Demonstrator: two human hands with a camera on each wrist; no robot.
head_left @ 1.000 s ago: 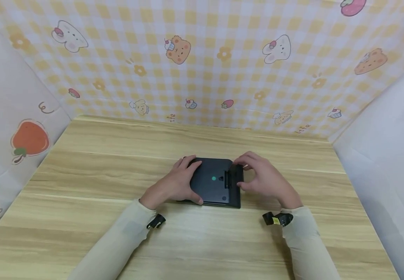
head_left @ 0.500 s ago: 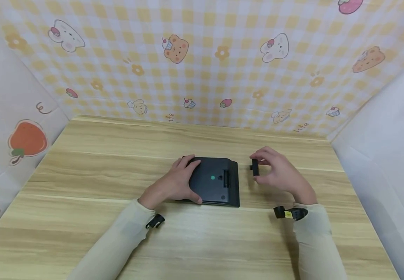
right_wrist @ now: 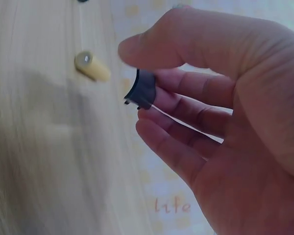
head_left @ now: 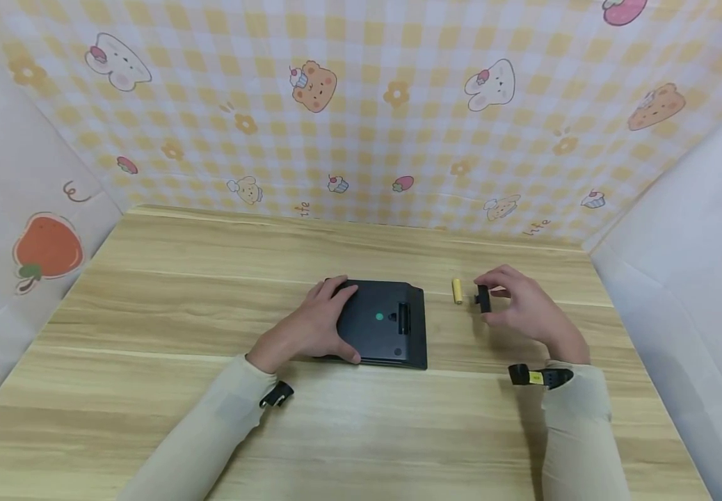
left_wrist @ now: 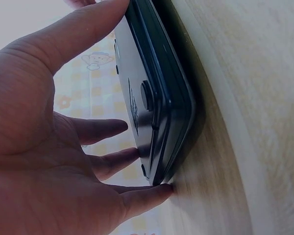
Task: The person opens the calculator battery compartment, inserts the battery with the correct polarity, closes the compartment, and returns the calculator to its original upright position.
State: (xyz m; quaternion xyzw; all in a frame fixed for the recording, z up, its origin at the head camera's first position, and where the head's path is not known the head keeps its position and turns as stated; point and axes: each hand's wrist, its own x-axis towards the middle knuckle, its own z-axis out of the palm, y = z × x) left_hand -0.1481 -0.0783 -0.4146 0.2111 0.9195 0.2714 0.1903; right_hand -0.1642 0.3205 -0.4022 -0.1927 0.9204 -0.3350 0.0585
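A black desk calculator [head_left: 367,341] lies face down on the table, its uncovered battery slot [head_left: 404,319] at the right end. My left hand [head_left: 320,321] holds its left part, thumb at the near edge and fingers spread toward the far edge. In the left wrist view the thumb [left_wrist: 88,29] presses the side of the casing. To the right, my right hand [head_left: 520,306] pinches a small black battery cover [head_left: 483,299] between thumb and fingers above the table. A yellow battery [head_left: 457,291] lies between calculator and right hand; the right wrist view shows its metal end.
The wood-grain table [head_left: 348,431] reaches back to a yellow checked cloth wall [head_left: 361,139] with cartoon prints. White sheets [head_left: 680,292] close off both sides. Each wrist wears a black camera strap [head_left: 539,376].
My right hand has lifted away from the calculator's right end and moved right with the battery cover. The yellow battery has come into sight on the table. The left hand has stayed in place.
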